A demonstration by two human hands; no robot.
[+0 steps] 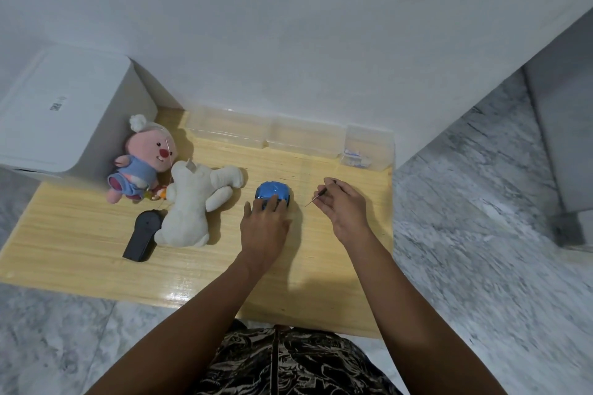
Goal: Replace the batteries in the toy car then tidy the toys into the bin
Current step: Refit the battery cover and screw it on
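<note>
The small, rounded toy car with a shiny blue plastic shell (273, 192) sits on the pale wooden tabletop (80, 244), a little right of centre and well in from the near edge. The left hand (264, 228) lies over the car's near end, fingers spread and curved down onto the blue shell, grasping it against the table. Just to the right of the car and apart from it, the right hand (345, 207) hovers above the wood and pinches a thin metal screwdriver with a dark handle (321, 196) between thumb and fingertips; the slender tip points down and left toward the car but does not touch it.

Left of the car a white plush animal (192, 205) lies sprawled on the table, and a flat black plastic remote control (143, 231) rests against its left side. Beyond these lies a pink plush doll in a blue outfit with a white pom-pom cap (144, 160), touching the white plush.

Along the far edge, against the white wall, stands a row of clear plastic boxes (263, 135); the rightmost one (369, 151) holds small objects too blurred to identify. A large white box-shaped bin (64, 119) stands at the table's far left corner.
</note>
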